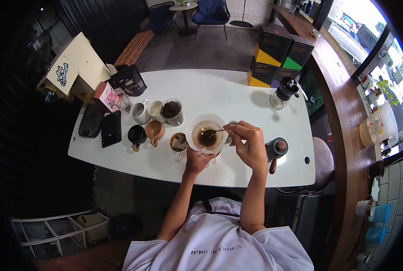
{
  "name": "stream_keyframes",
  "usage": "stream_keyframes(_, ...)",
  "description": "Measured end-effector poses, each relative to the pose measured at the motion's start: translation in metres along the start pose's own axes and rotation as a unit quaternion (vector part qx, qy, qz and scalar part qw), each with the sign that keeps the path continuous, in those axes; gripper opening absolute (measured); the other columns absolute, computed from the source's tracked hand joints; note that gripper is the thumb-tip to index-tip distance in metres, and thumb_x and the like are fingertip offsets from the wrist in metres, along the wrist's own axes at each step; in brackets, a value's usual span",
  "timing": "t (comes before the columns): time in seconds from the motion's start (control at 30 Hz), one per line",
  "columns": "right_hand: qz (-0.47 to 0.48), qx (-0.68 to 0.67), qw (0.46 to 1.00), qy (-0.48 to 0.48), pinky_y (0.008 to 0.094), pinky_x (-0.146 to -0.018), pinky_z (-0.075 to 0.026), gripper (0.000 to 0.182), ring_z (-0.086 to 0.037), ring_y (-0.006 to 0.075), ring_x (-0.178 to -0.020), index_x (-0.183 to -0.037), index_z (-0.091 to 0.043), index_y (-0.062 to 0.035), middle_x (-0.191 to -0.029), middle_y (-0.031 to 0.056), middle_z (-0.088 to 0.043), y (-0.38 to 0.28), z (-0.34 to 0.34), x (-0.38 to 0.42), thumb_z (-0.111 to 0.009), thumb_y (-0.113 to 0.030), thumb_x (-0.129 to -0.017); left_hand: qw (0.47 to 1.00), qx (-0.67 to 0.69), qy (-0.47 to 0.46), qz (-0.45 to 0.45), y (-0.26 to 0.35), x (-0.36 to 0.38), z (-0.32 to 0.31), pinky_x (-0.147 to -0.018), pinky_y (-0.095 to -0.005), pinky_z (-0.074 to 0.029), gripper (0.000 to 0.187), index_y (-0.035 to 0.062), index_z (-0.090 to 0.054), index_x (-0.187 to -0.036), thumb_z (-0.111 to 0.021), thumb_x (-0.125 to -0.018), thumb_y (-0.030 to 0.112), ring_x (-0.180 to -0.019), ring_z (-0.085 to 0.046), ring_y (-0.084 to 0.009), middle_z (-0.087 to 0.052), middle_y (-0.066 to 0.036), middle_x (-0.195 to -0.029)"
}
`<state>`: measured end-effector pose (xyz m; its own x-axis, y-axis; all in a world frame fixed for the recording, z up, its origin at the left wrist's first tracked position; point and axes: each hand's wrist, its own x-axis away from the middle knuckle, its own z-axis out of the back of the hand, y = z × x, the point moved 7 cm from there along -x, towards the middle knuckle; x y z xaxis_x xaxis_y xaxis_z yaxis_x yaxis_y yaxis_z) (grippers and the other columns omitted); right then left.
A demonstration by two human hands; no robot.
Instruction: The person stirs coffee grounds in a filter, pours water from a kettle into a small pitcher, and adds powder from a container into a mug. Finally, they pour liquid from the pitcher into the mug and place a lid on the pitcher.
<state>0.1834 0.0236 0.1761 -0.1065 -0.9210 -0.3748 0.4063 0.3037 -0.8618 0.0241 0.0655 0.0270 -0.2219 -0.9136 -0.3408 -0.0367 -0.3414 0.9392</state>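
Note:
A white paper filter (pixel 195 131) with wet dark coffee in it stands in a dripper near the table's front edge. My left hand (pixel 198 161) is closed round the near side of the dripper, partly hidden under it. In my right hand (pixel 249 143) is a thin spoon (pixel 220 130), pinched between the fingers, its end over the coffee. Left of the filter sits a cup (pixel 179 142) with something folded inside. Behind it is a clear cup of dark grounds (pixel 171 110). A pale cup behind my right fingers is mostly hidden.
Left on the white table (pixel 219 92) are a tan cup (pixel 155 131), a black cup (pixel 137 135), a white mug (pixel 140 112) and a black tablet (pixel 111 129). Right are a grinder (pixel 284 92), a dark handled pot (pixel 276 148) and stacked boxes (pixel 273 54).

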Motion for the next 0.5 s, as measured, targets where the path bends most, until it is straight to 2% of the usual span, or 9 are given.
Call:
stream_keyframes(0.1,0.008,0.014,0.999,0.045,0.0333,-0.058,-0.048,0.016,-0.063,0.0236,-0.060,-0.098,-0.074,0.0011,-0.076,0.0152,-0.065,-0.003,0.007,-0.001,-0.066,0.002,-0.084,1.000,-0.014,-0.001,0.005,0.008,0.000,-0.001,-0.093,-0.0353,-0.053,0.060,-0.0023,-0.057,-0.120,-0.086,-0.068,0.002,-0.105,-0.065,-0.0215,-0.065,-0.013,-0.116)
stream_keyframes(0.2,0.016,0.007,0.997,0.074,0.0330,-0.058,-0.049,0.014,-0.063,0.0244,-0.060,-0.097,-0.074,0.0012,-0.076,0.0155,-0.065,0.000,0.008,-0.001,-0.066,0.001,-0.086,0.997,0.064,0.013,0.040,0.007,0.001,-0.002,-0.093,-0.0355,-0.053,0.061,-0.0025,-0.057,-0.121,-0.086,-0.068,0.002,-0.106,-0.065,-0.0215,-0.065,-0.013,-0.116)
stream_keyframes(0.27,0.024,0.057,0.997,0.045,0.0272,-0.060,-0.055,0.013,-0.067,0.0169,-0.064,-0.097,-0.072,0.0062,-0.078,0.0119,-0.067,0.000,0.003,-0.002,-0.065,0.004,-0.086,0.998,0.043,0.014,0.035,0.001,0.002,0.000,-0.093,-0.0355,-0.053,0.061,-0.0029,-0.056,-0.121,-0.086,-0.068,0.002,-0.106,-0.065,-0.0214,-0.065,-0.013,-0.116)
stream_keyframes(0.37,0.027,0.070,0.997,0.021,0.0280,-0.061,-0.054,0.013,-0.068,0.0192,-0.064,-0.097,-0.072,0.0067,-0.079,0.0139,-0.067,0.006,-0.007,-0.002,-0.065,0.004,-0.086,1.000,-0.010,0.000,0.007,0.004,0.000,0.000,-0.093,-0.0355,-0.053,0.062,-0.0033,-0.056,-0.122,-0.086,-0.068,0.001,-0.106,-0.065,-0.0214,-0.065,-0.013,-0.116)
stream_keyframes(0.5,0.054,0.086,0.995,0.007,0.0283,-0.061,-0.054,0.012,-0.066,0.0204,-0.061,-0.096,-0.071,0.0077,-0.081,0.0151,-0.068,0.008,-0.015,-0.002,-0.064,0.005,-0.086,1.000,0.012,0.001,0.009,0.006,0.000,0.000,-0.094,-0.0355,-0.053,0.062,-0.0033,-0.056,-0.121,-0.086,-0.067,0.001,-0.105,-0.065,-0.0214,-0.065,-0.013,-0.116)
